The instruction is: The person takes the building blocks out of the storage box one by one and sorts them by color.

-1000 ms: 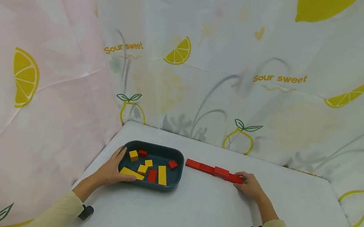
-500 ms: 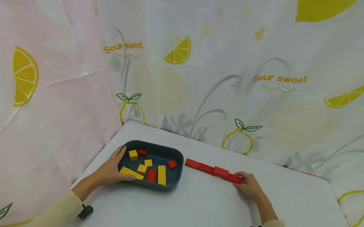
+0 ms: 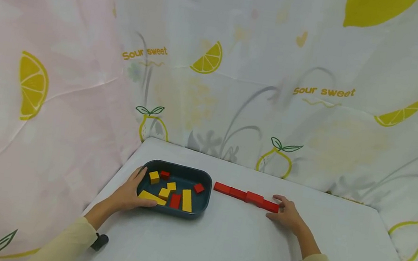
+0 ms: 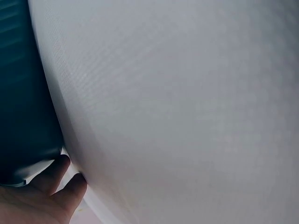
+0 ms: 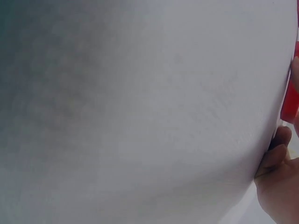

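A dark teal tray [image 3: 177, 214] stands on the left part of the table, holding several loose blocks, among them a yellow block [image 3: 187, 200] and a red block [image 3: 175, 201]. My left hand [image 3: 129, 194] grips the tray's left end, with the thumb along the front rim. Right of the tray, red blocks [image 3: 238, 194] lie end to end in a row; one block [image 3: 254, 198] sits higher than its neighbours. At the row's right end is a red block [image 3: 270, 206], with my right hand [image 3: 288, 215] around it, thumb and fingers spread apart.
White cloth covers the table [image 3: 224, 248]. Behind it hangs a lemon-printed curtain [image 3: 236, 107], and a pinkish one [image 3: 67, 137] hangs at the left. Dark wrist cameras [image 3: 99, 242] sit under both forearms.
My right hand has loosened from the end block; its fingers have lifted and spread away from the thumb. The left hand, tray and row of blocks stay in place.
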`<state>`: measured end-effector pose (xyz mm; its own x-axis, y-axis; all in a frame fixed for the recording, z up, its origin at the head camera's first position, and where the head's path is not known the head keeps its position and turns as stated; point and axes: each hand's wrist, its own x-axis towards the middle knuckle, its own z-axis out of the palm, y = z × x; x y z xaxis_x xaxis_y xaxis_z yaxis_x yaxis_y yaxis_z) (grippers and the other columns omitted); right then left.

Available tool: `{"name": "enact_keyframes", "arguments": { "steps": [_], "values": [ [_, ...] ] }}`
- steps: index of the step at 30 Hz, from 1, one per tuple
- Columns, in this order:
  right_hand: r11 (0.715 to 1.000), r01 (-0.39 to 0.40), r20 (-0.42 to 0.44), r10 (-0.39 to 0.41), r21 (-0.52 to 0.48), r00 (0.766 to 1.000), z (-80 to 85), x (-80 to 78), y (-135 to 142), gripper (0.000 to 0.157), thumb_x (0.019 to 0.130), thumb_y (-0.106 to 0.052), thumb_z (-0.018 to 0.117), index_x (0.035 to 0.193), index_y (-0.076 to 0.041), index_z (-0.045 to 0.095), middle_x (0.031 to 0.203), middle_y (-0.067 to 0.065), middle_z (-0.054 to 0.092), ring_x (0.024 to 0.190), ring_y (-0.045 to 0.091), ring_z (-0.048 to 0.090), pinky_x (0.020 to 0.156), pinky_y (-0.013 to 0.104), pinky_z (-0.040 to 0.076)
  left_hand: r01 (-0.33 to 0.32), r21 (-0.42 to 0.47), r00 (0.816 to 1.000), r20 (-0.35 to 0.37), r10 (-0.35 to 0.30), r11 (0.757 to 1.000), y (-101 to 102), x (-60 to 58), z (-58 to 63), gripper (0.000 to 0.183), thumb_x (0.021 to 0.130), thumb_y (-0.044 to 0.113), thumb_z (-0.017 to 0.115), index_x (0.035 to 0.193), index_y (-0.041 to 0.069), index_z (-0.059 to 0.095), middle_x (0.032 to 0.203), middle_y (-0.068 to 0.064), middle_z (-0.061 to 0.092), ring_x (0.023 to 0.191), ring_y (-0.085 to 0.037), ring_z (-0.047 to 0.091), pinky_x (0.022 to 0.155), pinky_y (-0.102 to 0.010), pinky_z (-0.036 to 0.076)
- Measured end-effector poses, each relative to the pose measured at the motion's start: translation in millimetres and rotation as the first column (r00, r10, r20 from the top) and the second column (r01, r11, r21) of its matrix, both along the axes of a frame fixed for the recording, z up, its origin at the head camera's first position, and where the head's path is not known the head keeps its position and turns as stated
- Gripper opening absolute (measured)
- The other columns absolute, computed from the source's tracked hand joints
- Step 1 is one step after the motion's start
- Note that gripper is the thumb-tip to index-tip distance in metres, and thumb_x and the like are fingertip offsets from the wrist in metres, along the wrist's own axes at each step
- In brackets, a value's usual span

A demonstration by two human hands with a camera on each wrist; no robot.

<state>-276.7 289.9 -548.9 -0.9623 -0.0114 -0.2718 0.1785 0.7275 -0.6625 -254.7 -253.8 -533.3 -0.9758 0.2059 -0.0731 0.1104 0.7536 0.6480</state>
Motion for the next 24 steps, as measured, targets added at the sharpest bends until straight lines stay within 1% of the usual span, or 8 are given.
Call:
{"name": "enact_keyframes", "arguments": {
  "steps": [5, 8, 11, 14, 16, 18, 21, 24],
  "values": [
    [1.000, 0.010, 0.023, -0.010, -0.011, 1.000, 0.6, -0.9, 1, 0.096, 0.079, -0.043, 0.081, 0.152, -0.012, 0.029, 0.139, 0.027, 0.039, 0.124, 0.042, 0.041, 0.096, 0.056, 0.049, -0.008, 0.019, 1.000, 0.001, 0.008, 1.000, -1, 1.3, -0.8, 0.128, 0.070, 0.062, 0.080, 0.160, 0.013, 0.004, 0.166, -0.019, 0.000, 0.146, -0.048, 0.021, 0.111, -0.069, 0.026],
    [1.000, 0.021, 0.027, -0.021, -0.013, 0.999, 2.9, 1.4, 2, 0.101, 0.079, -0.049, 0.079, 0.153, -0.009, 0.024, 0.140, 0.028, 0.038, 0.126, 0.043, 0.039, 0.097, 0.056, 0.049, -0.006, 0.026, 1.000, 0.000, 0.006, 1.000, 1, 1.7, -1.6, 0.126, 0.071, 0.061, 0.080, 0.160, 0.013, 0.005, 0.166, -0.019, 0.000, 0.146, -0.048, 0.022, 0.111, -0.069, 0.027],
    [1.000, 0.003, 0.025, -0.003, -0.010, 1.000, 6.1, 4.0, 3, 0.101, 0.083, -0.055, 0.072, 0.153, -0.005, 0.021, 0.140, 0.031, 0.037, 0.126, 0.045, 0.038, 0.097, 0.057, 0.049, -0.017, 0.033, 1.000, 0.007, 0.017, 0.999, 3, 2.1, -4.1, 0.125, 0.071, 0.059, 0.081, 0.160, 0.014, 0.006, 0.166, -0.017, 0.000, 0.146, -0.047, 0.023, 0.112, -0.068, 0.027],
    [1.000, -0.022, 0.010, 0.022, 0.002, 1.000, 11.2, 10.7, 7, 0.097, 0.087, -0.057, 0.066, 0.152, -0.001, 0.022, 0.139, 0.034, 0.036, 0.125, 0.046, 0.039, 0.095, 0.055, 0.050, -0.016, 0.043, 1.000, 0.016, 0.015, 0.999, 7, 1.7, -8.4, 0.125, 0.070, 0.059, 0.082, 0.160, 0.014, 0.008, 0.167, -0.016, 0.001, 0.146, -0.045, 0.024, 0.113, -0.066, 0.028],
    [0.998, -0.038, -0.029, 0.039, 0.044, 0.999, 14.8, 17.0, 9, 0.094, 0.089, -0.056, 0.064, 0.151, 0.001, 0.024, 0.138, 0.035, 0.035, 0.120, 0.045, 0.044, 0.090, 0.052, 0.053, -0.004, 0.052, 1.000, 0.024, 0.003, 0.999, 10, 1.4, -9.7, 0.125, 0.070, 0.059, 0.082, 0.161, 0.015, 0.008, 0.167, -0.016, 0.001, 0.147, -0.044, 0.024, 0.113, -0.066, 0.028],
    [0.992, -0.054, -0.098, 0.065, 0.116, 0.993, 18.5, 23.0, 10, 0.091, 0.090, -0.055, 0.063, 0.150, 0.001, 0.026, 0.138, 0.035, 0.034, 0.116, 0.045, 0.049, 0.085, 0.052, 0.054, 0.015, 0.045, 0.999, 0.028, -0.016, 0.999, 11, 1.1, -9.7, 0.126, 0.070, 0.062, 0.080, 0.161, 0.016, 0.007, 0.167, -0.015, 0.001, 0.147, -0.043, 0.025, 0.113, -0.065, 0.029],
    [0.967, -0.067, -0.243, 0.128, 0.246, 0.961, 24.8, 26.9, 4, 0.090, 0.090, -0.057, 0.062, 0.151, 0.000, 0.027, 0.143, 0.036, 0.029, 0.116, 0.049, 0.049, 0.087, 0.061, 0.052, 0.022, 0.043, 1.000, 0.008, -0.023, 0.999, 7, 1.3, -6.4, 0.128, 0.068, 0.063, 0.081, 0.161, 0.015, 0.006, 0.167, -0.015, 0.001, 0.148, -0.042, 0.023, 0.114, -0.064, 0.028],
    [0.934, -0.073, -0.373, 0.210, 0.351, 0.904, 33.7, 25.0, -8, 0.091, 0.090, -0.057, 0.061, 0.153, -0.002, 0.025, 0.150, 0.035, 0.023, 0.125, 0.053, 0.043, 0.095, 0.073, 0.040, 0.010, 0.049, 1.000, -0.020, -0.009, 0.999, 0, 2.3, -2.0, 0.132, 0.068, 0.062, 0.082, 0.160, 0.010, 0.003, 0.166, -0.017, 0.002, 0.150, -0.040, 0.019, 0.116, -0.062, 0.026]
  ]
}}
